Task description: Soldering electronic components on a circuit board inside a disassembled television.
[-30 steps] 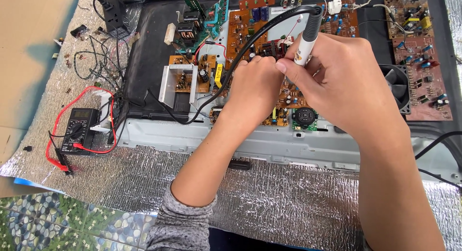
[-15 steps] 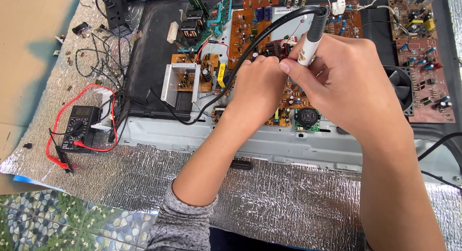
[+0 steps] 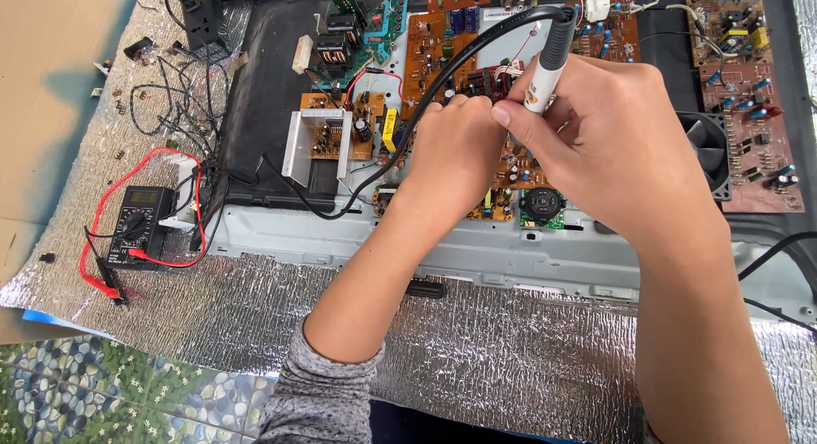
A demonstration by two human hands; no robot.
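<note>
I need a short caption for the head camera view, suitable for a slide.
Right hand holds a grey pen-shaped soldering iron over the orange circuit board; left hand rests beside it.

Foil, bare metal and board under two hands

The mat (image 3: 511, 359) is crinkled silver foil, shiny and quilted. The chassis (image 3: 511, 248) is matt grey sheet metal. The boards (image 3: 438, 52) look like orange-brown laminate, dull, studded with glossy parts. The iron (image 3: 549, 61) in the right hand (image 3: 613, 146) has a matt black and pale plastic grip and a smooth rubbery cord (image 3: 408, 129). The left hand (image 3: 451, 150) rests on the board; its sleeve (image 3: 319, 393) is grey knit cloth. The meter (image 3: 136, 218) is black plastic with glossy red leads. The floor (image 3: 102, 393) is glossy pebble-patterned tile.
</note>
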